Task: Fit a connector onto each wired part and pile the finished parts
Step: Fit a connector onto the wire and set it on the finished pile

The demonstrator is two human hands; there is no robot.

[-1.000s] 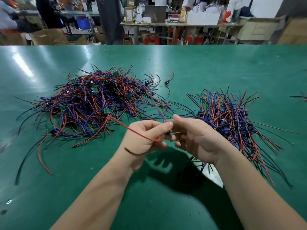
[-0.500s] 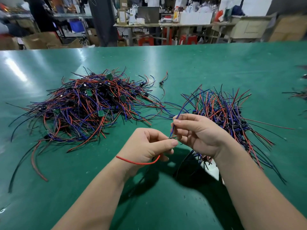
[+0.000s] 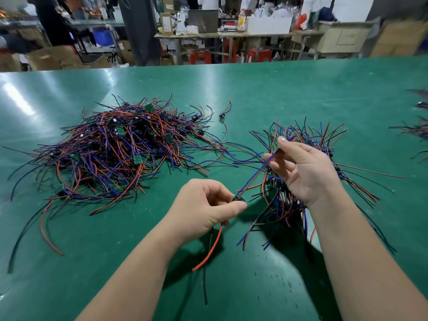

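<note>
My left hand pinches a small wired part between thumb and fingers; its red and black wires hang down below the hand. A blue wire runs from that part up to my right hand, which pinches it between thumb and forefinger. My right hand is above the pile of wired parts on the right. A bigger tangled pile of red, blue and black wired parts with small green boards lies to the left on the green table.
One loose wired part lies between the two piles at the back. More wire bundles show at the right edge. Beyond the table's far edge stand workbenches, cardboard boxes and red stools.
My hands have drawn apart: the right one rose and moved right along the blue wire, the left one lowered. The red wire now hangs down instead of curling left.
</note>
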